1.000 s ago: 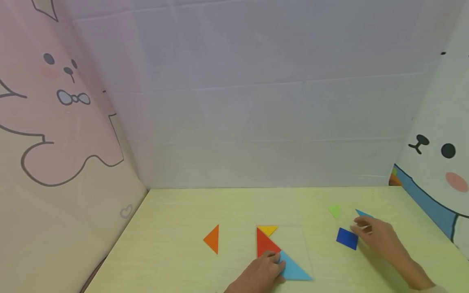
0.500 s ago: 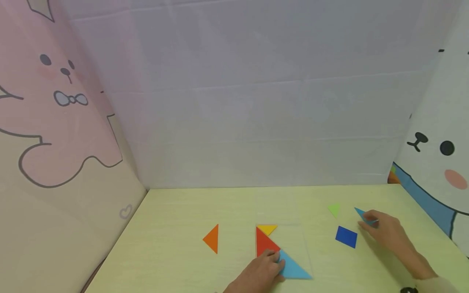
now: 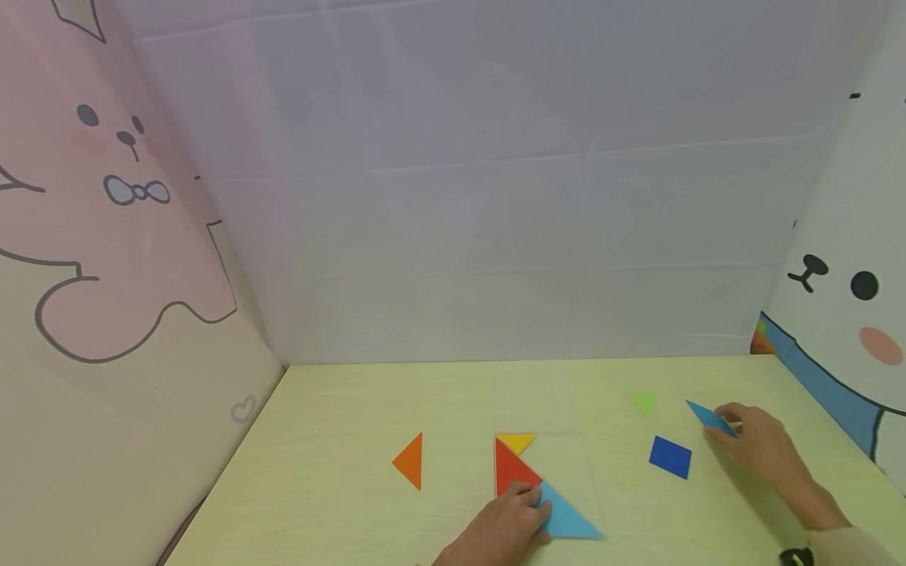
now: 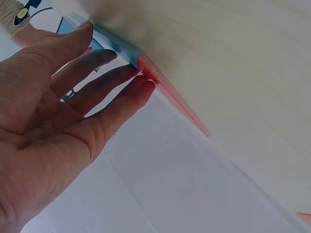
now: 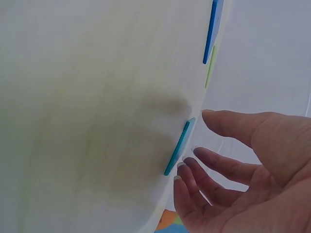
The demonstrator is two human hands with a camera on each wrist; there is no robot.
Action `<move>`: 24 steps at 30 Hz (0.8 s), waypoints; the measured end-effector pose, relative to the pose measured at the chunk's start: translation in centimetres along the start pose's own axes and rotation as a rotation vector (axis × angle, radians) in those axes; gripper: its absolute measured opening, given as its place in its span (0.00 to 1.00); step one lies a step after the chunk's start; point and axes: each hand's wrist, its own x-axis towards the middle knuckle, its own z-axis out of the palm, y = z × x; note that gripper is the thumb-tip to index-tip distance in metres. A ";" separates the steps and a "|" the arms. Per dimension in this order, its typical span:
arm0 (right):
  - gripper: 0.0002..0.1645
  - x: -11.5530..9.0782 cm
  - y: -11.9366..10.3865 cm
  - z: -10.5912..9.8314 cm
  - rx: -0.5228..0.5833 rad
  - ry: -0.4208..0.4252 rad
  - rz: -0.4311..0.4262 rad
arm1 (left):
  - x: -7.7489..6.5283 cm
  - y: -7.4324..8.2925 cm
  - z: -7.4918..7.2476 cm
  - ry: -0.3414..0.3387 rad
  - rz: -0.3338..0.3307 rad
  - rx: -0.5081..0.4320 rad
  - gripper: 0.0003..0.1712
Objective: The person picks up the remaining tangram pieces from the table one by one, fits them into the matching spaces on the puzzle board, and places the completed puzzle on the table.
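Observation:
My left hand (image 3: 495,525) lies over a red triangle (image 3: 513,468) and a larger light-blue triangle (image 3: 569,519), covering part of both. In the left wrist view its fingertips are right at the edge of the red piece (image 4: 153,73). A small yellow triangle (image 3: 517,442) adjoins the red one. At the right, my right hand (image 3: 757,440) is at a small flat blue piece (image 3: 711,419) with a pointed left corner. The right wrist view shows this blue piece (image 5: 180,147) close to the tabletop, fingertips near it and the thumb spread apart from the fingers.
A dark-blue four-sided piece (image 3: 669,457) and a light-green triangle (image 3: 646,404) lie left of my right hand. An orange triangle (image 3: 409,462) lies on the left of the pale table (image 3: 333,417). A faint transparent square outline (image 3: 594,479) surrounds the joined pieces.
My right hand has moved from the dark-blue piece's edge to the small blue piece, then slightly right, uncovering more of it. The left hand stays in place.

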 end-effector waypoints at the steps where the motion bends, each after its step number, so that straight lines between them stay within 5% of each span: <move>1: 0.27 0.0 0.1 0.0 -0.006 -0.004 -0.003 | 0.0 0.0 0.0 0.001 0.001 -0.001 0.21; 10: 0.30 0.2 0.6 -0.3 -0.030 -0.034 -0.033 | 0.0 -0.1 0.1 0.002 0.014 0.001 0.21; 17: 0.25 0.2 0.7 -0.4 -0.015 -0.030 -0.060 | 0.7 -1.8 3.5 0.032 0.032 -0.032 0.23; 24: 0.24 0.3 0.7 -0.3 0.013 -0.049 -0.037 | 1.2 -2.1 4.5 0.014 0.023 -0.047 0.25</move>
